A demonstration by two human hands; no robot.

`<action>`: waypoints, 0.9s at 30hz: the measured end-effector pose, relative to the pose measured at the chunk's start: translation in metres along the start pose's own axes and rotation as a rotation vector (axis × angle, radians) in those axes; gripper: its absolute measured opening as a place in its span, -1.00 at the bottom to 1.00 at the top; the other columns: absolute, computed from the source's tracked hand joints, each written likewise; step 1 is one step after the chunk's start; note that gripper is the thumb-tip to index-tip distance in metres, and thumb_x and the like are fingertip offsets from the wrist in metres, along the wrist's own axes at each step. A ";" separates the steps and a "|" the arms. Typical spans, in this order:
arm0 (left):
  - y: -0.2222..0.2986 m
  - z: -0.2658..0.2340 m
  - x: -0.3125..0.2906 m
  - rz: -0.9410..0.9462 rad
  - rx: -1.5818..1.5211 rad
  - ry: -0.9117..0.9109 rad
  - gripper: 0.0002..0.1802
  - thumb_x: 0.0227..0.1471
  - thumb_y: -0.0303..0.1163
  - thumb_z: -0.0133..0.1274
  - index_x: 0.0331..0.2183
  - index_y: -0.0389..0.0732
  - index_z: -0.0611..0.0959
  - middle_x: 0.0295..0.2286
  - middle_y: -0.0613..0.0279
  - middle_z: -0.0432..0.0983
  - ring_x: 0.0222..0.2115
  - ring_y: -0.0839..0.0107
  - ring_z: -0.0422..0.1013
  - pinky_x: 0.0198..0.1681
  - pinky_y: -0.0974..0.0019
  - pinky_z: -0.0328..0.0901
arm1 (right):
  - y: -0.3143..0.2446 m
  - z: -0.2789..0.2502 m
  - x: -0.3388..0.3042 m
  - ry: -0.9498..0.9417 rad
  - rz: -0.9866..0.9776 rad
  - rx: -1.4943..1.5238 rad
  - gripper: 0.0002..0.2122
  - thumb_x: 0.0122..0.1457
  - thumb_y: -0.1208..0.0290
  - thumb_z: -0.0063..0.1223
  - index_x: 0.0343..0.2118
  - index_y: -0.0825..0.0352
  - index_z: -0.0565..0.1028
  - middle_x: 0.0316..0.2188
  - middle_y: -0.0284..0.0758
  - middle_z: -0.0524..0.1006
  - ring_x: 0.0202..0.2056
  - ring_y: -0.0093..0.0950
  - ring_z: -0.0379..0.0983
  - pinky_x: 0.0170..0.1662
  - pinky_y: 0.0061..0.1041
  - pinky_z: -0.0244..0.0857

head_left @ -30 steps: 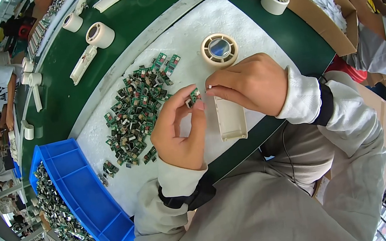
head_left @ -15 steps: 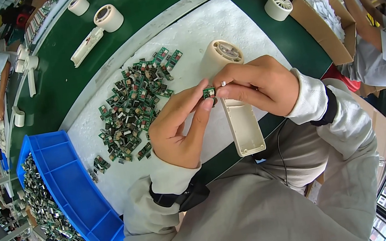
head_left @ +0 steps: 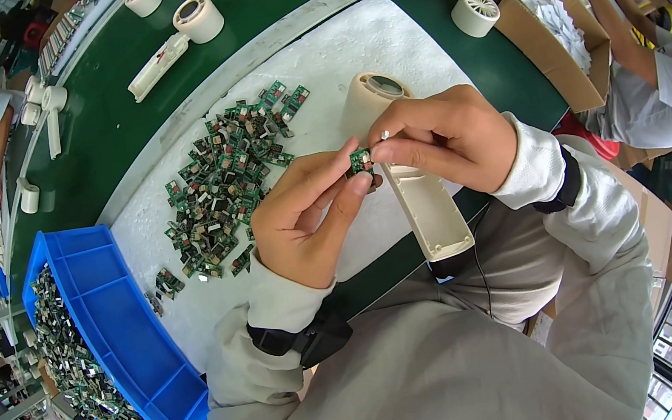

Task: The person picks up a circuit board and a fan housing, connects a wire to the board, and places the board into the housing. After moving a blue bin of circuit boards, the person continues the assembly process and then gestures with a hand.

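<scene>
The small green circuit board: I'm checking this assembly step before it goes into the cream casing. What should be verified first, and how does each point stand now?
1. Small green circuit board pinched by both hands, left hand and right hand: ok.
2. Cream casing within reach, just under the board: ok.
3. Casing held steady: cannot tell, the right hand hides its upper part.
4. Board turned the right way: cannot tell, too small.
5. Spare boards in the pile of circuit boards on the white mat: ok.
</scene>
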State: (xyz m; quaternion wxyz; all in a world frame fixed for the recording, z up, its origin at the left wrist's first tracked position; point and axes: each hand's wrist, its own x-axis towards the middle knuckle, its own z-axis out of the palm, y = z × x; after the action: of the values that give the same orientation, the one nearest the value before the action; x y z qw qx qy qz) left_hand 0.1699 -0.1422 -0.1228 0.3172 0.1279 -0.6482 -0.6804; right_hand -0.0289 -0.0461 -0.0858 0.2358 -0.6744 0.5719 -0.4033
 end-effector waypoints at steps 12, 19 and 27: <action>-0.002 0.003 -0.001 -0.060 -0.060 0.145 -0.64 0.05 -0.72 0.13 -0.07 -0.39 0.60 -0.19 -0.01 0.57 -0.24 0.40 0.53 -0.11 0.40 0.43 | -0.014 0.017 -0.003 0.190 0.090 -0.137 -0.91 0.15 0.48 0.22 -0.31 0.34 0.62 -0.83 -0.42 0.18 -0.78 -0.60 0.13 -0.65 -0.52 -0.01; 0.001 0.005 -0.005 -0.057 0.089 0.174 -0.61 -0.01 -0.74 0.16 -0.07 -0.39 0.60 -0.23 0.03 0.58 -0.32 0.44 0.56 -0.22 0.43 0.47 | -0.018 0.022 -0.006 0.188 0.139 -0.094 -0.90 0.15 0.48 0.20 -0.29 0.35 0.63 -0.84 -0.43 0.18 -0.78 -0.62 0.12 -0.65 -0.52 0.01; 0.001 0.006 -0.005 -0.010 0.114 0.123 -0.59 0.03 -0.72 0.13 -0.03 -0.35 0.60 -0.21 0.04 0.57 -0.25 0.43 0.55 -0.20 0.45 0.45 | -0.016 0.017 -0.010 0.115 0.273 0.040 -0.87 0.11 0.52 0.18 -0.27 0.36 0.63 -0.85 -0.47 0.20 -0.77 -0.72 0.10 -0.63 -0.56 0.04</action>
State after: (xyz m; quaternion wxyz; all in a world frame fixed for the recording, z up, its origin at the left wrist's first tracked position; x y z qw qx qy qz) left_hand 0.1701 -0.1341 -0.1223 0.3452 0.1905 -0.6646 -0.6347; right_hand -0.0060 -0.0349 -0.0853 0.2686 -0.5613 0.6627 -0.4166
